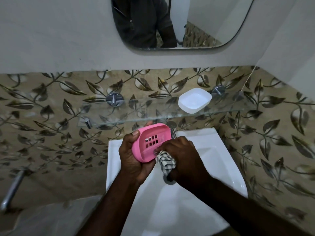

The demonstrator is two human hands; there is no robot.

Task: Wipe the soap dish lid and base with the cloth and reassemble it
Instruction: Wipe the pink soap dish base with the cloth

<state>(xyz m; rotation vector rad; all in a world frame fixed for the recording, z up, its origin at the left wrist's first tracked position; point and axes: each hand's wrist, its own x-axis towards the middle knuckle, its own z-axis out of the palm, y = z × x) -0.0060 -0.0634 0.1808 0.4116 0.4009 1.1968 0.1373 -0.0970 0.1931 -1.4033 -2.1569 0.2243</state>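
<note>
**One pink base in hand, one white lid on the shelf**

Seen from the head camera, over one white ceramic sink (213,159). Two bare hands, both busy. Left hand (131,155) wrapped around the one pink plastic soap dish base (150,142), thumb on the far rim, fingers under it; base held tilted above the sink, open side up toward the camera. Eight small drain holes counted in its floor, in two rows of four. Right hand (180,155) closed tight on one black-and-white checked cloth (165,161), bunched, pressed against the near corner of the pink base. One white plastic soap dish lid (194,100) lying apart on the one clear glass wall shelf (136,109), toward its right end, hollow side up. Two round chrome shelf brackets (114,98) visible against the leaf-patterned tiles. One rounded mirror (213,23) above, with a dark-clothed torso reflected.
</note>
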